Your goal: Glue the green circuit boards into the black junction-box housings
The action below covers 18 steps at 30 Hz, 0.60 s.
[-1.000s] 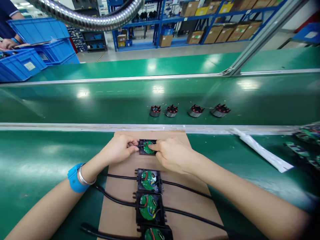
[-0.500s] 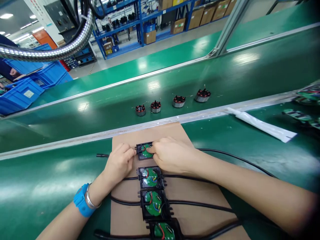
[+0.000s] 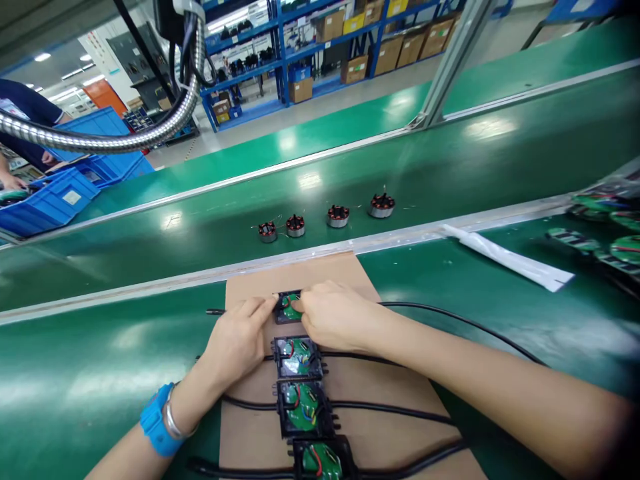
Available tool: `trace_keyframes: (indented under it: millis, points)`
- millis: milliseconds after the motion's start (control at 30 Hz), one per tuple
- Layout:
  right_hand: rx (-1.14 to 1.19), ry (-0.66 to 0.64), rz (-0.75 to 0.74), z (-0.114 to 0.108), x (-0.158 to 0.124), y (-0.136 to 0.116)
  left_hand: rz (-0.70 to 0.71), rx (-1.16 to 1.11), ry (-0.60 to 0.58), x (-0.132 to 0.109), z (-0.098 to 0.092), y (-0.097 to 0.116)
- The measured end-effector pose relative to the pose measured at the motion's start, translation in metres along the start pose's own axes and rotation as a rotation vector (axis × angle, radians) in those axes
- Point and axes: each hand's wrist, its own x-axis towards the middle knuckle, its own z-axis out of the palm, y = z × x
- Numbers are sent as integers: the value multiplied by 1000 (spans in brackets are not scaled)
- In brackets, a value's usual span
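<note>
My left hand (image 3: 239,340) has its fingertips closed on the left edge of a small black plastic housing (image 3: 281,316) with a green circuit board inside. From the right, my right hand (image 3: 335,315) grips the same housing, fingers bent and one fingertip pressing on the board, covering its right part. A black cable (image 3: 450,315) runs off to the right, and a cable end (image 3: 216,311) shows at the left. Nearer to me, similar open housings with boards and wires, such as this housing (image 3: 299,357) and this housing (image 3: 305,407), lie in a column on brown cardboard (image 3: 250,433).
Several copper-wound stators (image 3: 338,216) stand on the green belt (image 3: 210,233) beyond a pale rail. A white strip (image 3: 510,257) and loose circuit boards (image 3: 600,227) lie at right. At far left, a co-worker's hand (image 3: 13,181) is by blue bins (image 3: 60,200). A metal hose (image 3: 125,141) hangs above.
My left fingers have moved up onto the housing's upper left corner. My right hand keeps its place on it. The stators have shifted left along the belt, and the view has tilted slightly up.
</note>
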Motion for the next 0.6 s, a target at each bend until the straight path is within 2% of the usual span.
trace_keyframes:
  millis: [167, 300, 367, 467, 533, 600]
  points:
    - [6, -38, 1, -1, 0, -1, -75, 155, -150, 3, 4, 21]
    - [105, -59, -15, -3, 1, 8, -113, 102, -205, 8, -3, 22]
    - [181, -76, -77, -3, 1, 15, -137, -9, -179, 11, -7, 19]
    - [256, -49, -118, -1, -1, 25, -138, -172, -43, 17, -10, 14]
    - [292, -19, -104, 2, -3, 29, -69, -254, 11, 22, -7, 11]
    - [333, -6, -81, 4, -5, 30, 30, -314, -12, 25, -1, 8]
